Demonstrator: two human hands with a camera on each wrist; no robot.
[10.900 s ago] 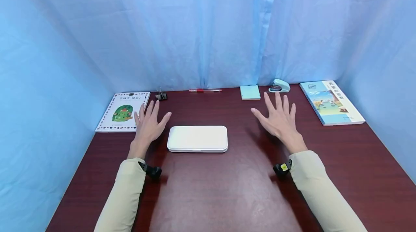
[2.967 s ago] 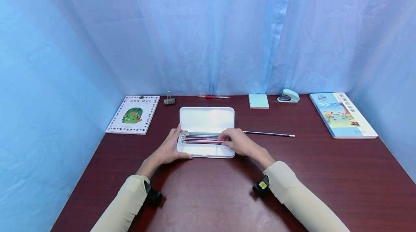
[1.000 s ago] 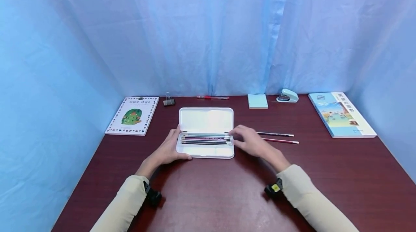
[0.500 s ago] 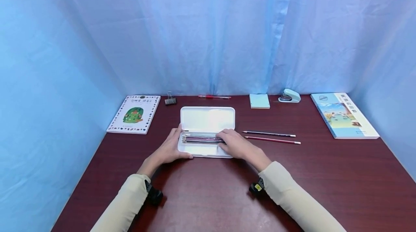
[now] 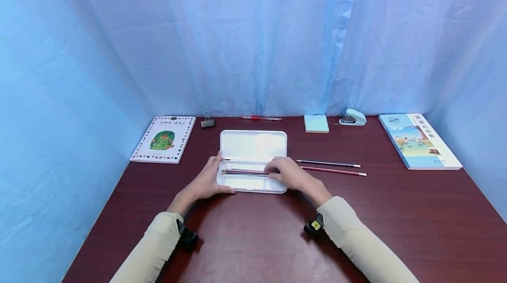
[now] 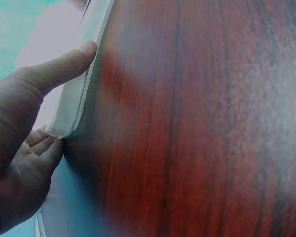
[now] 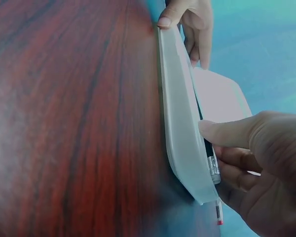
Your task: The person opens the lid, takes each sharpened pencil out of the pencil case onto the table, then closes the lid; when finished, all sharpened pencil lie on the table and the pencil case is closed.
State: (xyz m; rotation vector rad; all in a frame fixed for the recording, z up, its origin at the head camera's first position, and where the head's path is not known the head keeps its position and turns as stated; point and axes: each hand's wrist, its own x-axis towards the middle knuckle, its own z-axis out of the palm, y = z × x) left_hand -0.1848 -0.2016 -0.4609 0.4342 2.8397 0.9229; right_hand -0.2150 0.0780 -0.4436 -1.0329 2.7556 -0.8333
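In the head view, an open white pencil case (image 5: 242, 182) lies on the table, its lid tilted back. Several pencils (image 5: 243, 172) lie lengthwise inside, their right ends covered by fingers. My left hand (image 5: 203, 181) grips the case's left end, with the thumb along the front edge. Over the right part of the case, my right hand (image 5: 291, 174) pinches pencils; how many I cannot tell. The right wrist view shows the thumb against a dark pencil with a metal ferrule (image 7: 213, 170). To the right, a black pencil (image 5: 328, 163) and a red pencil (image 5: 334, 170) lie on the table.
Along the back are a picture book (image 5: 163, 139), a binder clip (image 5: 207, 121), a red pen (image 5: 261, 118), a sticky note pad (image 5: 316, 123) and a mint stapler (image 5: 354, 117). A thicker book (image 5: 420, 141) lies at right. Blue curtains (image 5: 245, 41) enclose the table.
The case was shut at first and now stands open. Black and red pencils have come out onto the table at right. Since half a second ago, fewer pencils show inside the case.
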